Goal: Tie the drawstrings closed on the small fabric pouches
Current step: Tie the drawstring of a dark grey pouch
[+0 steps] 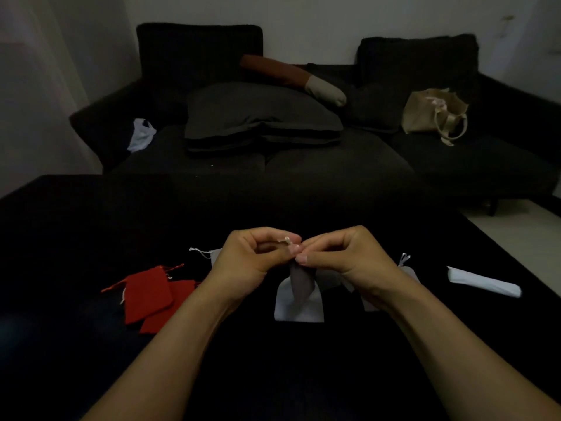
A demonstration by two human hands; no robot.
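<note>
A small grey-brown pouch (300,284) hangs in the air between my hands, above the black table (91,223). My left hand (249,253) and my right hand (343,253) meet at its top, fingertips pinched on its pale drawstring (287,239). Under it lies a white pouch (299,308) flat on the table. Two red pouches (151,296) overlap at the left. Another white pouch (214,255) with a loose string peeks out behind my left hand. More white pouches (408,271) lie behind my right wrist, partly hidden.
A folded white piece (482,282) lies at the table's right. Beyond the table stands a dark sofa (273,165) with cushions, a beige tote bag (434,117) and a white plastic bag (141,135). Pale floor shows at the far right.
</note>
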